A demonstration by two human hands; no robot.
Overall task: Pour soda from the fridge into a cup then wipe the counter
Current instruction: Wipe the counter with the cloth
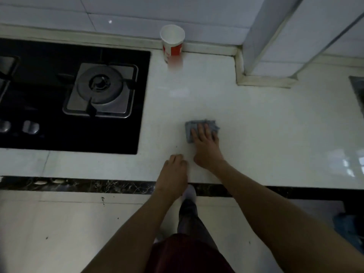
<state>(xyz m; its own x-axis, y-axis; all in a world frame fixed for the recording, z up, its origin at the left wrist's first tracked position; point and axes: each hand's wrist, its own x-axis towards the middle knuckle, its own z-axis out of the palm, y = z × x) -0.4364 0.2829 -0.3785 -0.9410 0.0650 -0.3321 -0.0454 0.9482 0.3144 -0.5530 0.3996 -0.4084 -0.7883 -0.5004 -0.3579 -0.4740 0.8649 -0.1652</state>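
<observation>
A folded grey-blue cloth point(192, 127) lies on the white counter point(266, 134), and my right hand point(205, 143) presses flat on it with fingers spread. My left hand point(174, 170) rests on the counter near its front edge, just left of the right wrist, fingers curled and holding nothing. A red and white paper cup point(173, 43) stands upright at the back of the counter against the wall; its contents do not show.
A black gas hob point(49, 91) with a steel burner point(101, 89) fills the counter's left part. A tiled column point(275, 36) juts out at the back right. A sink edge point(357, 89) shows at far right. The floor lies below the dark counter edge.
</observation>
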